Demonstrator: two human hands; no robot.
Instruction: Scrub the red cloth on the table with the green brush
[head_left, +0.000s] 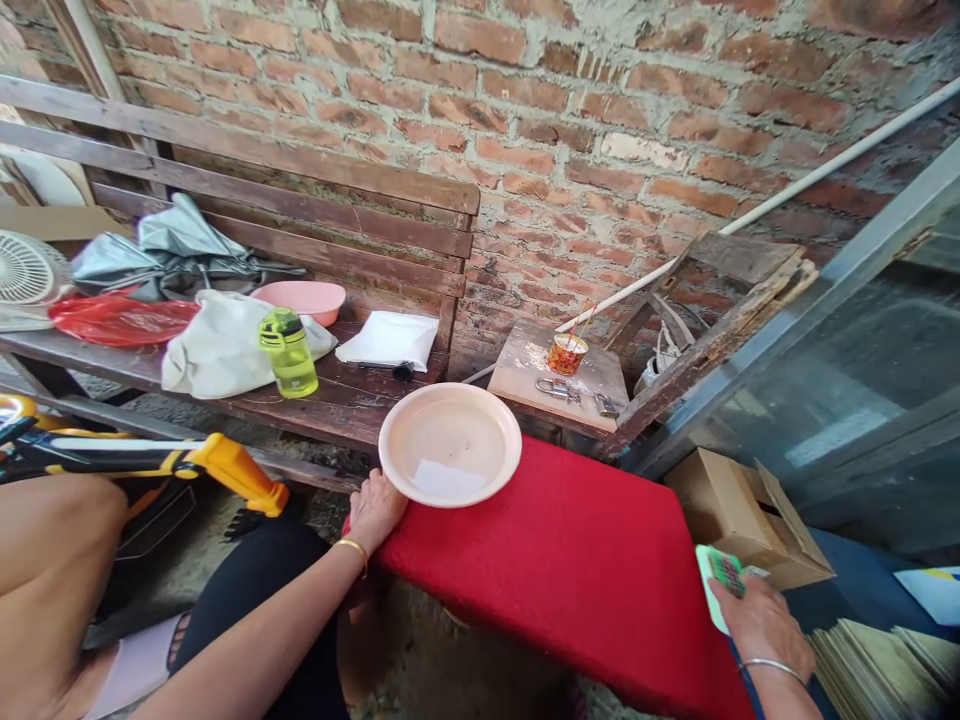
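Observation:
My left hand (pixel 377 510), with a gold bracelet at the wrist, is closed over the left corner of the red-covered table (pixel 570 560), beside a cream basin (pixel 391 432). Clear liquid and a white rectangular sheet (pixel 448 478) are inside the basin. At the table's right end, my right hand (pixel 769 620), wearing a silver bangle, grips a flat light green pack (pixel 709 585). A darker green patch with reddish marks shows on the pack; its exact kind is unclear. Some of the fingers of each hand are hidden.
A wooden bench (pixel 337 405) bears a yellow-green bottle (pixel 289 355), a pink basin (pixel 300 298) and bags. Padlocks (pixel 556 388) and a red-gold cup (pixel 566 355) sit on a small stand. A cardboard box (pixel 727 510) stands right. Another person's leg (pixel 60 560) is at left.

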